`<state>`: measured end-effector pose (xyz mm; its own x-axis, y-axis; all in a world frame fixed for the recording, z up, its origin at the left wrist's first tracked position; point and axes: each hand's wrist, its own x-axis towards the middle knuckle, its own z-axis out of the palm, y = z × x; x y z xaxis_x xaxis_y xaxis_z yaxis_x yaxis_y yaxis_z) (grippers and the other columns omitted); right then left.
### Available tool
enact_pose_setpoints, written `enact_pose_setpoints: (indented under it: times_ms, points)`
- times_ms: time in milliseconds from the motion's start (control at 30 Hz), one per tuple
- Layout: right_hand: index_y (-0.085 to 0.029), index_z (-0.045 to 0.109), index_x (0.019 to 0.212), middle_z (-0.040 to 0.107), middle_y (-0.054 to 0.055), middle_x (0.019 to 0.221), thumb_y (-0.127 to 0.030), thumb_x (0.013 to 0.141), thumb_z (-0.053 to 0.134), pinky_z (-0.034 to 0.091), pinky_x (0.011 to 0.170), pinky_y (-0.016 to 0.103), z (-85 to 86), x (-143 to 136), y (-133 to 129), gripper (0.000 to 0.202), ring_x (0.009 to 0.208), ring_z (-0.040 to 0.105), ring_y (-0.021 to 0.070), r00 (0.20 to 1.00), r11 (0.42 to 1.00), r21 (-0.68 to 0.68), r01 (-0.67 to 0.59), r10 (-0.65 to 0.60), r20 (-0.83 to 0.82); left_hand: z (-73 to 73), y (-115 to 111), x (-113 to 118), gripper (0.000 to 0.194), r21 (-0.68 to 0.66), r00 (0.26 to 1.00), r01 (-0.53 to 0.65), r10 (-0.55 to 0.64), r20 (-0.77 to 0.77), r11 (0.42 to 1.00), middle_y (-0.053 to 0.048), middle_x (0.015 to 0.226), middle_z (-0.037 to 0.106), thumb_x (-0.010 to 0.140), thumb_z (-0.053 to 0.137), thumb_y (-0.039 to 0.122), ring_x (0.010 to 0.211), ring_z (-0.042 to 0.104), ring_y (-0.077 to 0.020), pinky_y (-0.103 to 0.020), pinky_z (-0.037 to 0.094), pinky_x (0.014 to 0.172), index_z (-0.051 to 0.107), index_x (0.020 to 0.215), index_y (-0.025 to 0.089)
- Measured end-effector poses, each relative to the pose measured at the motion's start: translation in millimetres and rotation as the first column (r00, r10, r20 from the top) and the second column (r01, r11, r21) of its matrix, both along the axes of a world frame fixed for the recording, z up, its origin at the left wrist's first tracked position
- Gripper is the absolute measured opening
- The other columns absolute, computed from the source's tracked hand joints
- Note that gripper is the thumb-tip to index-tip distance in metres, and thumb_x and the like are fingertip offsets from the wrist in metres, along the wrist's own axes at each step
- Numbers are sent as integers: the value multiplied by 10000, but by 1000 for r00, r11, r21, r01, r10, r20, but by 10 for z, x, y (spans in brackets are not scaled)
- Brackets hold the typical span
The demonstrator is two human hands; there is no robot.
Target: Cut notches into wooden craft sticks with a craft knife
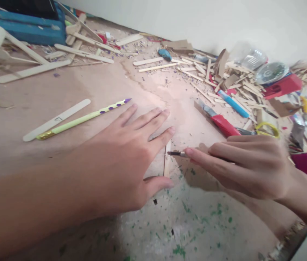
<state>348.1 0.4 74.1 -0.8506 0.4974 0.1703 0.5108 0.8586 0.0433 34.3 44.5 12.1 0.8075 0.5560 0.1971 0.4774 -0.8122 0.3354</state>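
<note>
My left hand (139, 148) lies flat with its fingers spread, the index finger and thumb pressing on a narrow wooden craft stick (167, 166) against the table. My right hand (248, 166) is closed around a slim craft knife (179, 154), most of whose handle is hidden by the fingers. The knife's dark tip touches the stick between my left index finger and thumb. Left of my left hand lie a yellow-green pencil (85, 119) with purple spots and a rounded popsicle stick (58, 119) with a small drawn mark.
A red box cutter (224, 125) with its blade out lies beyond my right hand, beside yellow-handled scissors (267, 128). A blue pen-like tool (233, 104) rests near piled stick pieces (247, 87). A blue case (25, 27) and loose sticks sit at the back left, before a white wall (197, 21).
</note>
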Motion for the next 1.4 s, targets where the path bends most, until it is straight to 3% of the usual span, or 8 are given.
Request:
enact_pose_setpoints:
  times_ms: [100, 333, 533, 633, 733, 833, 1167, 1400]
  points:
    - [-109, 698, 1511, 705, -7, 862, -130, 1220, 538, 375, 572, 365, 15, 6, 20, 332, 614, 450, 140, 1000, 1000, 15, -14, 15, -5, -13, 0, 0, 888, 9, 1000, 1, -1, 17, 1000, -272, 1900, 427, 1129, 561, 735, 1761, 459, -506, -781, 263, 1468, 630, 1739, 94]
    - [-141, 735, 1431, 682, -46, 778, -218, 1250, 606, 369, 542, 266, -131, -104, 69, 235, 569, 507, 76, 973, 969, -236, 66, -116, -202, -27, -6, -14, 892, -11, 1000, 0, 0, 6, 1000, -250, 1926, 386, 1135, 539, 752, 1777, 431, -502, -789, 215, 1481, 610, 1756, 116]
    - [-134, 757, 1391, 657, -67, 754, -184, 1180, 730, 347, 525, 288, -196, -98, 94, 218, 558, 485, 77, 976, 985, -172, 14, -50, -210, -52, -4, -22, 910, -5, 999, 1, 0, 37, 1000, -265, 1923, 395, 1137, 538, 765, 1768, 439, -515, -763, 207, 1488, 610, 1755, 101]
    - [-150, 750, 1421, 728, -39, 784, -185, 1187, 718, 381, 536, 290, -155, -38, 99, 239, 572, 542, 85, 980, 985, -168, 36, -68, -189, -54, -8, -12, 904, 0, 999, -4, 4, 49, 1000, -264, 1912, 422, 1133, 572, 755, 1769, 441, -505, -750, 198, 1494, 608, 1754, 99]
    - [-158, 749, 1442, 780, -8, 832, -171, 1191, 699, 441, 567, 272, -121, -23, 79, 256, 605, 626, 92, 977, 977, -202, 64, -103, -189, -49, -5, -2, 894, 8, 999, 3, -3, 50, 1000, -275, 1902, 432, 1146, 560, 741, 1768, 448, -494, -753, 227, 1485, 604, 1751, 83]
    - [-140, 753, 1440, 781, 5, 845, -187, 1216, 657, 429, 567, 274, -132, -55, 66, 248, 601, 611, 91, 973, 964, -258, 63, -116, -198, -44, -2, 1, 880, 23, 999, 2, -3, 41, 1000, -279, 1893, 443, 1152, 550, 734, 1759, 468, -484, -759, 258, 1472, 618, 1736, 79]
    - [-99, 774, 1424, 815, 54, 916, -180, 1210, 680, 504, 634, 238, -204, -49, 145, 247, 693, 689, 94, 941, 891, -446, -82, -78, -329, -32, -8, -3, 906, 30, 999, -7, 6, 51, 1000, -265, 1879, 471, 1113, 631, 761, 1749, 490, -480, -767, 293, 1460, 628, 1730, 98]
    - [-99, 802, 1396, 779, 26, 856, -186, 1194, 720, 478, 596, 226, -190, -65, 118, 235, 652, 659, 81, 924, 889, -457, -2, -174, -342, -14, 11, 0, 916, 35, 1000, 3, -4, 16, 999, -277, 1882, 454, 1102, 634, 761, 1734, 501, -512, -802, 333, 1431, 628, 1732, 96]
